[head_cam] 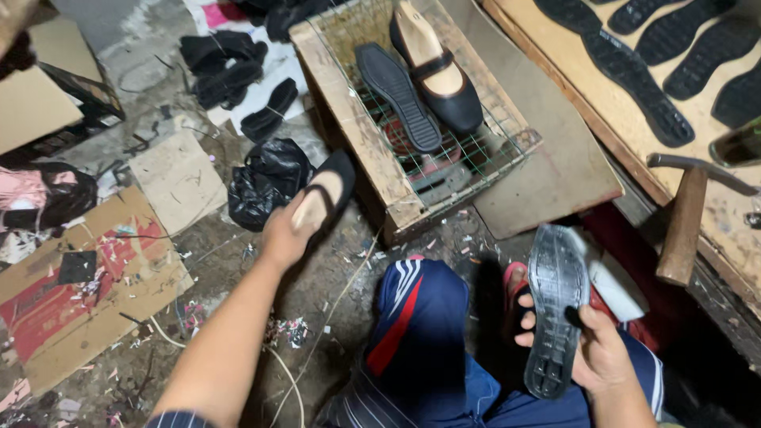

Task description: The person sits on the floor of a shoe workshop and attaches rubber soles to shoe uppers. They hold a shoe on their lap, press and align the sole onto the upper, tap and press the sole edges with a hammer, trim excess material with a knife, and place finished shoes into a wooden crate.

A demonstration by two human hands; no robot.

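Note:
My left hand (284, 236) grips a black flat shoe on a tan wooden last (326, 192), held out over the floor beside a wooden crate. My right hand (596, 349) holds a black rubber sole (555, 305) with its tread side up, near my knee in blue shorts (416, 325). On the crate's wire mesh top (483, 154) lie another black sole (398, 95) and a second black strapped shoe on a last (436, 67).
A hammer (683, 218) rests at the edge of a wooden bench (610, 99) on the right, which carries several black soles. Cardboard pieces (87, 293), a black plastic bag (265, 182), more shoes (226, 67) and scraps litter the floor to the left.

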